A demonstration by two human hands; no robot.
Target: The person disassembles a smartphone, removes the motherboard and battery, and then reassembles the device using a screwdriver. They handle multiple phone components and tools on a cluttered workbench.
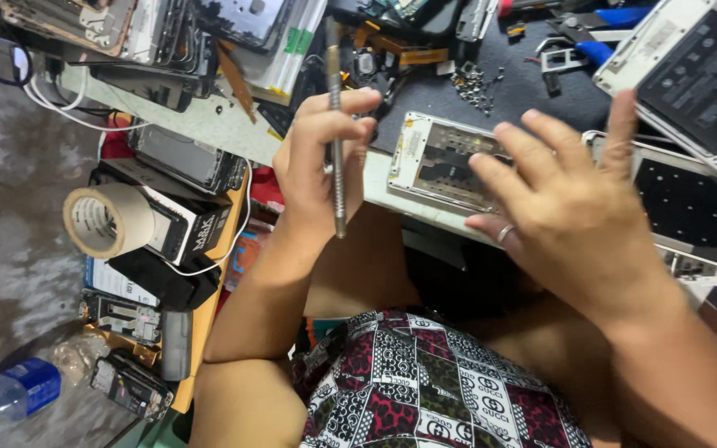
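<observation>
The left hand [321, 158], in the middle of the frame, has its fingers clenched around one thin metal screwdriver [336, 124], which stands almost vertical. The right hand [570, 216] is released, with the fingers spread, and it holds nothing; it wears one ring [505, 234]. It hovers over the right end of one opened phone frame [437, 162], which lies at the near edge of the white table [201, 120]. Little free room is left around it: a pile of small screws [475, 85] is just above, and two bigger opened devices [690, 83] fill the upper right. At the left, one tape roll [103, 220] lies beside a cluttered wooden shelf [209, 307], and one plastic bottle [18, 390] is in the lower left corner.
</observation>
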